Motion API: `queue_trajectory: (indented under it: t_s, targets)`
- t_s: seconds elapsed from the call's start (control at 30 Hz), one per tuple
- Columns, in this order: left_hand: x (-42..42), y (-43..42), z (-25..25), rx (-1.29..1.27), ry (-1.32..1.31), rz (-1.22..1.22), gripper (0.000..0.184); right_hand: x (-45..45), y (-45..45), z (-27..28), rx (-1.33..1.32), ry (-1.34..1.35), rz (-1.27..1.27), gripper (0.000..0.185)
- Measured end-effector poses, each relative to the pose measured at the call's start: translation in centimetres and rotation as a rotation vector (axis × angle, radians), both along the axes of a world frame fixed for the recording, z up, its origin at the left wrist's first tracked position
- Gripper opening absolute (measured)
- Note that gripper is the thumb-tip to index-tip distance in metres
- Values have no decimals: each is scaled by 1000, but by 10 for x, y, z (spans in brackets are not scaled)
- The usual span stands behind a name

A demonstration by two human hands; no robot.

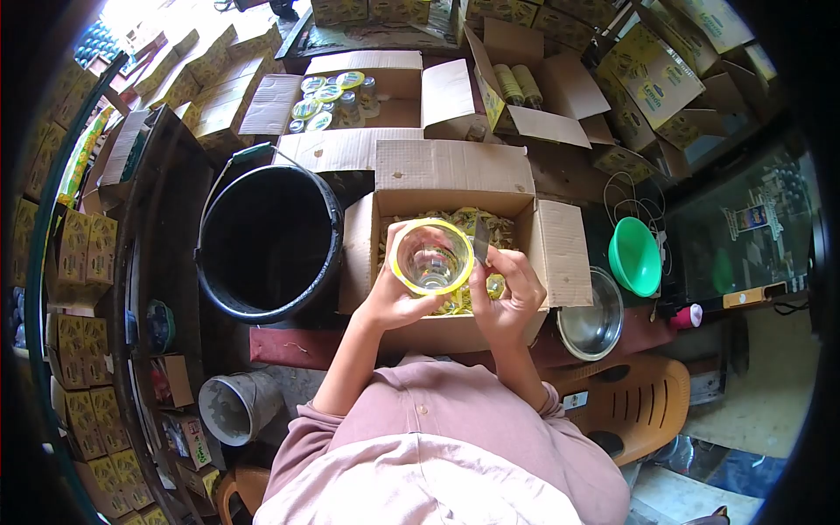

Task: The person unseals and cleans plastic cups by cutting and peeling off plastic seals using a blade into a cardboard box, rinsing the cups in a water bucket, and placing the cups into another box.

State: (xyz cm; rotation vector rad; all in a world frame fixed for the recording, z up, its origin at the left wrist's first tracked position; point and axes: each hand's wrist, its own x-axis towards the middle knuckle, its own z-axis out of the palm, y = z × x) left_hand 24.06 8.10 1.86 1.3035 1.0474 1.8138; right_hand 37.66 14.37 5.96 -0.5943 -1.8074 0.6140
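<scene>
- holding, one each: left hand (382,293), fingers and thumb clamped around the side of a clear cup (431,254); the cup has a yellow rim, and its mouth faces up toward the head camera. cup taken as the clock centre, twelve at the far side.
- right hand (509,296), at four o'clock: thumb and fingertips pinched together on a thin dark piece (480,241), which stands close beside the rim at about two o'clock; whether it touches the rim cannot be told.
- open carton (455,166), beneath both hands, flaps spread; inside, loose yellowish filling (499,232).
- black bucket (262,219), at nine o'clock, just beside the open carton.
- second carton (363,61), at eleven o'clock, with several yellow-topped containers (330,92) grouped toward its left side.
- third carton (560,129), at one o'clock, with two yellow stacks (516,86) lying side by side.
- green bowl (635,256), at three o'clock, tilted.
- metal bowl (591,319), at four o'clock, near the open carton.
- brown chair (652,402), also at four o'clock, farther out.
- grey bucket (232,407), at eight o'clock, tilted.
- stacked yellow cartons (223,87), at ten o'clock.
</scene>
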Motion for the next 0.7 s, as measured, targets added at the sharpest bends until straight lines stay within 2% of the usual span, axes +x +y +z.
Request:
queue_trajectory:
  t_s: [0.17, 0.3, 0.4, 0.53, 0.7]
  targets:
    - [-2, 0, 2, 11, 87, 13, 68, 0, -4, -2, 17, -23, -24, 28]
    - [4, 2, 9, 16, -22, 68, 68, -1, -4, -4, 52, -51, -63, 28]
    - [9, 4, 5, 22, 67, 164, 68, -3, -5, -7, 71, -62, -70, 28]
    - [8, 3, 7, 12, 154, 162, 66, -3, -4, -3, 72, -57, -56, 27]
    - [7, 3, 9, 20, 140, 177, 66, -1, -8, -2, 57, -37, -69, 26]
